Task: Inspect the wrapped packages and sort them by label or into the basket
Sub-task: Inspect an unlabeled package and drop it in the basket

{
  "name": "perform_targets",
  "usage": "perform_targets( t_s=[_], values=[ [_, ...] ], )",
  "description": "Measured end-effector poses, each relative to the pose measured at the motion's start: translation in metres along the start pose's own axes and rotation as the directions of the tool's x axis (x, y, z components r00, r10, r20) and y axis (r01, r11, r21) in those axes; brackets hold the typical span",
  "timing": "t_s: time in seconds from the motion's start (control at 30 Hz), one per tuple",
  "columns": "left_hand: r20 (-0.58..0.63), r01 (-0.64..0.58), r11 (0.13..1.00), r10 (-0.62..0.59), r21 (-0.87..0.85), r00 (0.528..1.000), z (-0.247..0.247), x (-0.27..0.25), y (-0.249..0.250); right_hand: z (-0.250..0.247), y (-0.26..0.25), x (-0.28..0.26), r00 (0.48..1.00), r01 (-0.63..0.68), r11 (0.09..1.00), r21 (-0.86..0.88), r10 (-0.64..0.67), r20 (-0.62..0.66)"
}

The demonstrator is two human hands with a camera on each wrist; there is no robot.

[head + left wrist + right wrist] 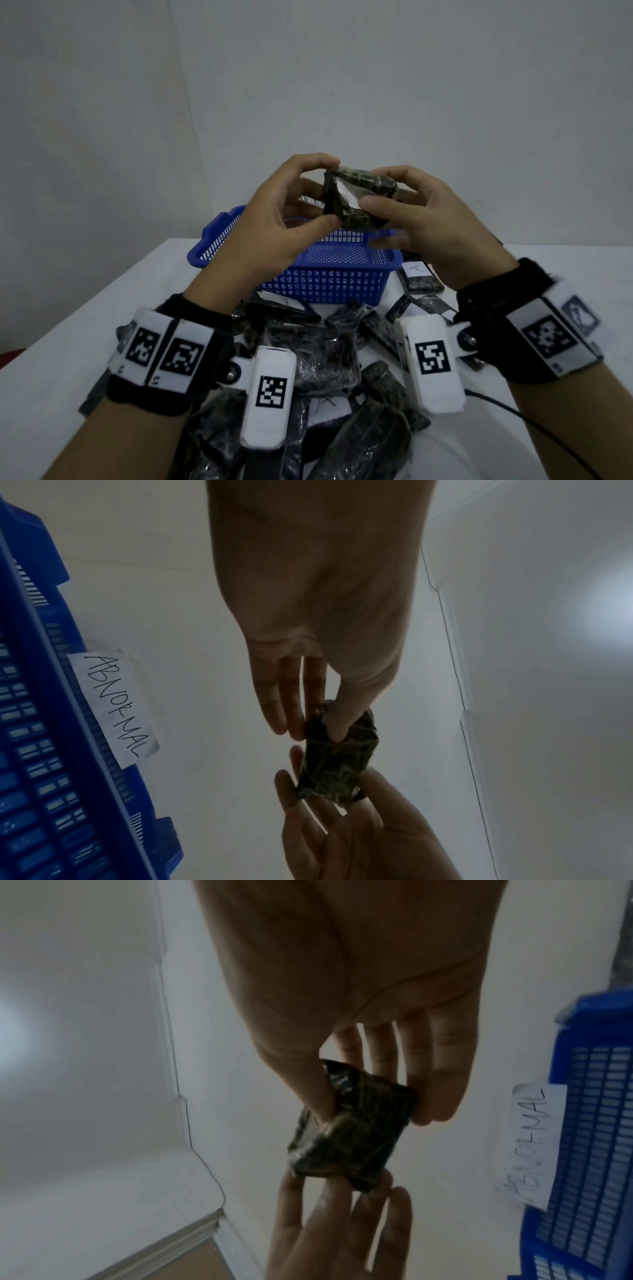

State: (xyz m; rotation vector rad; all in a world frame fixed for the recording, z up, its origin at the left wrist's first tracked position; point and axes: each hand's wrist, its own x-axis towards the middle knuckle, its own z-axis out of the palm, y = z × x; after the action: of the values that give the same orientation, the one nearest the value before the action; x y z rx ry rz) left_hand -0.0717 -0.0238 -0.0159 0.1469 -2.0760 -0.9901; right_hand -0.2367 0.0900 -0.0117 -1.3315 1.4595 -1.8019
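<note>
Head view: left hand (274, 219) & right hand (424, 219) both pinch one wrapped package (356, 195), held up directly above blue basket (308, 270); pile of packages (322, 356) nearer the body.
Left wrist: package's long axis runs hand-to-hand; "ABNORMAL" label (114, 706) on basket.
Right wrist: thumb & fingers grip package end; neither hand nearer basket.

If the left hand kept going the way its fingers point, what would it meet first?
The wrapped package it already pinches, then the right hand gripping the other end; depth beyond them is unclear.
</note>
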Motion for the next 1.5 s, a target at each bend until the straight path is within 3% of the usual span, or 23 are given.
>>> perform_targets(
  t_s=[0.1,0.27,0.57,0.73,0.83,0.97,1.03,1.13,1.3,1.4,1.5],
  values=[
    [-0.038,-0.029,0.998,0.031,0.057,0.999,0.0,0.002,-0.001,0.001,0.001,0.0,0.998,0.011,0.997,-0.077,-0.015,-0.055],
    [-0.072,-0.077,0.984,0.089,0.161,0.993,-0.003,0.001,0.0,0.003,-0.006,-0.003,0.994,-0.036,0.994,-0.1,0.046,0.1],
    [-0.053,-0.114,0.98,0.124,0.161,0.991,-0.002,0.0,0.006,0.016,0.001,-0.004,1.0,-0.009,0.981,-0.194,0.012,0.019],
    [-0.043,-0.106,0.986,0.113,0.129,0.993,-0.003,0.001,0.007,0.022,0.005,-0.003,0.989,0.111,0.972,-0.208,-0.128,-0.074],
    [-0.058,-0.05,0.998,0.053,0.047,0.997,-0.004,0.001,0.006,0.022,0.005,-0.004,0.961,0.224,0.927,-0.302,-0.262,-0.091],
    [-0.028,0.228,0.964,-0.233,-0.134,0.972,-0.002,0.003,0.007,0.018,0.007,-0.003,0.922,0.343,0.78,-0.524,-0.387,0.027],
    [-0.017,0.247,0.962,-0.25,-0.117,0.968,-0.003,0.003,0.007,0.015,0.009,-0.003,0.936,0.336,0.763,-0.552,-0.335,0.108],
    [-0.024,0.224,0.971,-0.227,-0.085,0.974,-0.008,0.002,0.001,0.008,0.004,-0.004,0.957,0.279,0.816,-0.506,-0.191,0.219],
    [-0.033,0.193,0.978,-0.197,-0.079,0.98,-0.005,0.002,0.0,-0.007,-0.003,-0.001,0.994,0.105,0.882,-0.46,-0.088,0.059],
    [-0.017,0.164,0.986,-0.165,-0.04,0.986,-0.001,0.0,0.004,-0.005,-0.001,0.001,1.0,0.006,0.946,-0.325,0.003,0.027],
    [0.018,0.135,0.991,-0.136,0.013,0.991,0.001,-0.001,0.005,0.002,0.001,0.001,0.995,0.073,0.957,-0.28,-0.088,-0.044]
  ],
)
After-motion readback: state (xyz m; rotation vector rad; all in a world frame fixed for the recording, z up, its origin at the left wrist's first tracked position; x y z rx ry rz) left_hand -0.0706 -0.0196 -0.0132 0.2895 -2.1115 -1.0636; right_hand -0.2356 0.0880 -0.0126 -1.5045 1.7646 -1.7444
